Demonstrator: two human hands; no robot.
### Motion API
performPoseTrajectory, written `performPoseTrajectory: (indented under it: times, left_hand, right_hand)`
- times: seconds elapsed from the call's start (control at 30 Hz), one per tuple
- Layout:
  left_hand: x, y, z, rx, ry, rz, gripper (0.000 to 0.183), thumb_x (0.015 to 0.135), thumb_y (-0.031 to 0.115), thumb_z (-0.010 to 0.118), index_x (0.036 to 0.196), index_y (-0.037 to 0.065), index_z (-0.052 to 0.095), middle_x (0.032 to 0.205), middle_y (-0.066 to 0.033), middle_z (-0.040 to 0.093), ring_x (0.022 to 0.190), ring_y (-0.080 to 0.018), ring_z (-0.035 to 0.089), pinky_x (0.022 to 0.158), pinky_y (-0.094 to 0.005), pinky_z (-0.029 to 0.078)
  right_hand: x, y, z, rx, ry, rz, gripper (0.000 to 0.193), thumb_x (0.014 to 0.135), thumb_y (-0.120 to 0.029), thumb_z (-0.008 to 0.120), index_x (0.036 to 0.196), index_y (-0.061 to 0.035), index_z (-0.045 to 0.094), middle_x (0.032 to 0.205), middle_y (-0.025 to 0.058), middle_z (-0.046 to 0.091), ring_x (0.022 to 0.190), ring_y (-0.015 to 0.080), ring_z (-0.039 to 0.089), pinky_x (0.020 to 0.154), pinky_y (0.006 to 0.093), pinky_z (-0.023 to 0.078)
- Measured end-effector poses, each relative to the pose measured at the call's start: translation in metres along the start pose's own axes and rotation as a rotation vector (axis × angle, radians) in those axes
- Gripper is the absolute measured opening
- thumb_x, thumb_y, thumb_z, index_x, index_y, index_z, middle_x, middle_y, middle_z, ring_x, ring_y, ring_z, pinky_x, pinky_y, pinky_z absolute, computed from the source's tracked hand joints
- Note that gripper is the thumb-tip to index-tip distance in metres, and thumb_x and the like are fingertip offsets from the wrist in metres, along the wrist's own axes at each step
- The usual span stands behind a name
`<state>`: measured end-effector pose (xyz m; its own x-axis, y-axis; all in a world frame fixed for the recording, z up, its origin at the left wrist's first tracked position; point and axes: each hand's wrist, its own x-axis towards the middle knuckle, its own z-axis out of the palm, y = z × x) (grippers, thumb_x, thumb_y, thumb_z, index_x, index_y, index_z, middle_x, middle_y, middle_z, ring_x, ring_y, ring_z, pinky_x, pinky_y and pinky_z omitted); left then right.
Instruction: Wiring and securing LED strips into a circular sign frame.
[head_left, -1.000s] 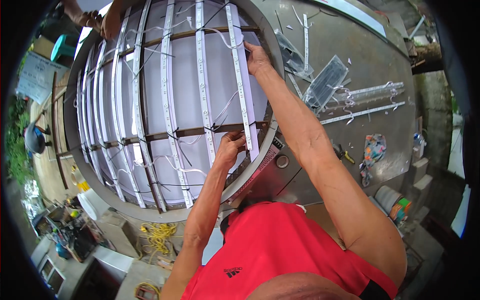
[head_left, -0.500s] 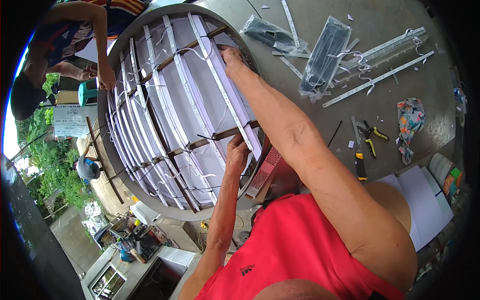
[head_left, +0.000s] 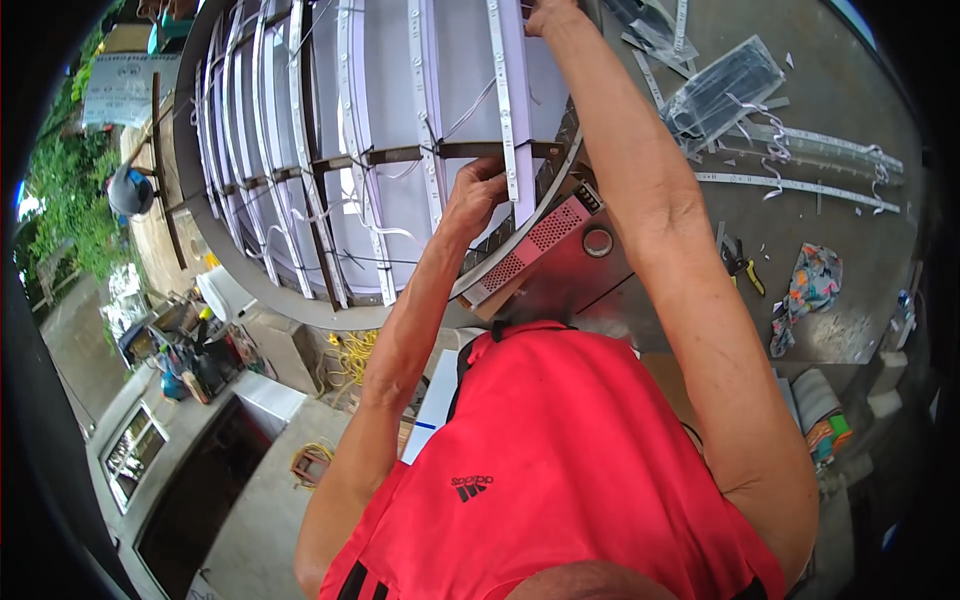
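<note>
A large round grey frame (head_left: 350, 318) holds several rows of white LED strips (head_left: 420, 110) over pale panels, crossed by dark metal bars (head_left: 455, 150). My left hand (head_left: 472, 205) is at the near crossbar, its bent fingers closed at the lower end of the rightmost LED strip (head_left: 503, 95); the fingertips are partly hidden. At the upper edge, my right hand (head_left: 552, 16) is beside the far part of that same strip, on its right side. Most of its fingers are cut off or hidden. Thin white wires and black ties run among the strips.
Against the frame's near rim lies a perforated metal power supply (head_left: 550, 232), with a tape roll (head_left: 597, 241) beside it. On the grey table are a plastic-wrapped pack (head_left: 725, 95), loose LED strips (head_left: 800, 185), pliers (head_left: 745, 270) and a patterned cloth (head_left: 815, 280). Yellow cord (head_left: 352, 358) lies below left.
My view has shifted, so the frame sits higher in the picture. The other person at upper left is out of view; the tape roll now shows. Both hands remain by the rightmost strip.
</note>
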<state>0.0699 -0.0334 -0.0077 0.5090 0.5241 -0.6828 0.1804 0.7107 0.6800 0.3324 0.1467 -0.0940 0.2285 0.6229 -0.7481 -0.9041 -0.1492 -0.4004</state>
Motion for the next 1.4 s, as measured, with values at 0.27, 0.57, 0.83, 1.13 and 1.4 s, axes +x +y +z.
performPoseTrajectory:
  times: [0.27, 0.57, 0.83, 1.13, 1.4]
  left_hand:
    - [0.012, -0.023, -0.007, -0.134, -0.061, 0.006, 0.03, 0.095, 0.016, 0.066, 0.121, 0.0, 0.065, 0.105, -0.0066, 0.069, 0.086, -0.0124, 0.062, 0.076, -0.0313, 0.051]
    - [0.011, -0.025, -0.011, -0.217, -0.054, 0.004, 0.037, 0.088, 0.007, 0.067, 0.125, -0.001, 0.062, 0.107, -0.0089, 0.068, 0.094, -0.0172, 0.061, 0.086, -0.0303, 0.047]
    - [-0.001, -0.014, -0.012, -0.255, -0.056, -0.039, 0.038, 0.089, 0.002, 0.062, 0.127, 0.001, 0.062, 0.116, -0.0124, 0.067, 0.103, -0.0201, 0.06, 0.092, -0.0323, 0.046]
    - [-0.003, -0.022, -0.02, -0.18, -0.102, -0.099, 0.042, 0.091, 0.016, 0.068, 0.131, 0.004, 0.061, 0.118, -0.0098, 0.066, 0.107, -0.0187, 0.06, 0.088, -0.0383, 0.049]
    - [-0.014, -0.005, -0.023, -0.06, -0.089, -0.166, 0.041, 0.091, 0.008, 0.059, 0.131, -0.002, 0.059, 0.118, -0.0149, 0.067, 0.108, -0.0234, 0.06, 0.094, -0.0364, 0.045]
  right_hand:
    - [-0.005, -0.017, -0.037, -0.032, -0.318, 0.131, 0.041, 0.098, -0.034, 0.041, 0.079, -0.0067, 0.065, 0.065, 0.0094, 0.062, 0.059, 0.0266, 0.062, 0.056, 0.0435, 0.055]
    - [-0.037, -0.018, -0.022, -0.138, -0.403, 0.02, 0.048, 0.1, -0.041, 0.04, 0.098, -0.0007, 0.065, 0.083, 0.0156, 0.067, 0.072, 0.0307, 0.065, 0.065, 0.0445, 0.056]
    - [-0.034, -0.021, -0.033, -0.2, -0.326, 0.016, 0.038, 0.099, -0.033, 0.042, 0.1, -0.0023, 0.066, 0.085, 0.0159, 0.069, 0.076, 0.0339, 0.067, 0.071, 0.0492, 0.057]
    - [-0.048, -0.021, -0.041, -0.436, -0.135, -0.021, 0.033, 0.098, -0.025, 0.045, 0.102, 0.0001, 0.065, 0.09, 0.0159, 0.069, 0.083, 0.033, 0.066, 0.08, 0.0467, 0.055]
    - [-0.044, -0.024, -0.046, -0.444, -0.199, -0.063, 0.029, 0.097, -0.02, 0.048, 0.105, 0.0023, 0.064, 0.098, 0.0185, 0.07, 0.093, 0.0338, 0.067, 0.087, 0.0467, 0.055]
